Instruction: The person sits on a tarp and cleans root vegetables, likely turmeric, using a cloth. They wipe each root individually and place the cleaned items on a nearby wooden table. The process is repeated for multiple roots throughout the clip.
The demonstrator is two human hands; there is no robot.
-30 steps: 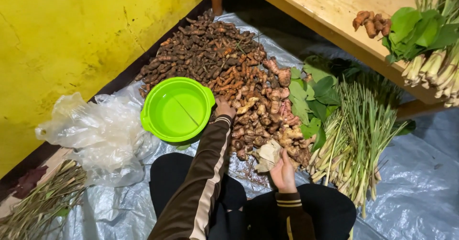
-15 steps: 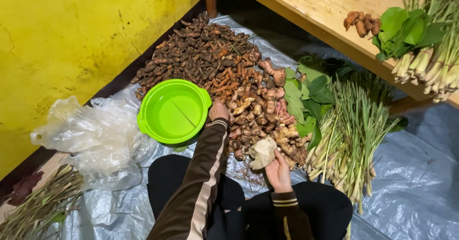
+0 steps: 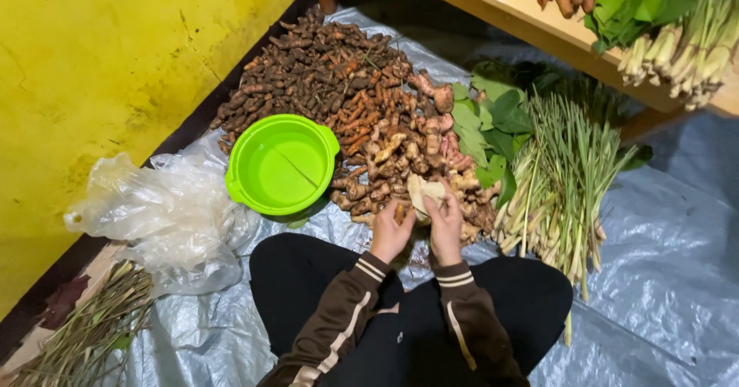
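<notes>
Left hand [image 3: 390, 233] has come off the green bowl [image 3: 282, 165] and is now pinching a small orange root [image 3: 399, 214] beside my right hand [image 3: 446, 229], which is gripping a pale ginger piece [image 3: 423, 193]. Both are meeting just right of the bowl, at the near edge of the root pile [image 3: 362, 110]; so I'm working two-handed on one piece.

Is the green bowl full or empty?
Almost empty. The green bowl sits upright beside the pile of roots, and its bare inside shows, with only one thin stalk-like strand lying across the bottom.
</notes>
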